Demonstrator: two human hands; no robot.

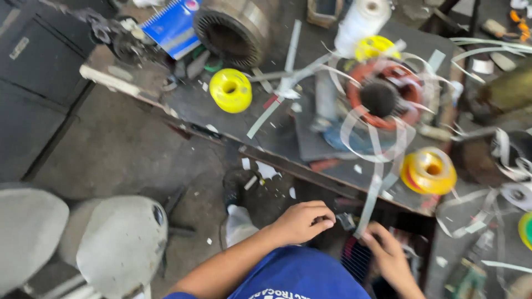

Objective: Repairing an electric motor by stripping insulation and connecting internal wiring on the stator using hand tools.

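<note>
A long pale strip of insulating paper [374,195] hangs from the cluttered dark bench [221,113] down to the person's lap, its lower end pinched between the fingers of the right hand [388,256], just above a dark slotted metal core [359,260] held low between the knees. The left hand [302,222] is curled loosely, fingers bent onto a small dark part at the bench edge; whether it grips anything cannot be told. Judging by the picture, work is midway: on the bench an orange-red wound stator [382,97] bristles with loose pale strips, while the slotted core shows no strips seated yet. Two yellow plastic spools [230,89] and [428,170], a white thread cone [361,23] and paper offcuts lie around.
</note>
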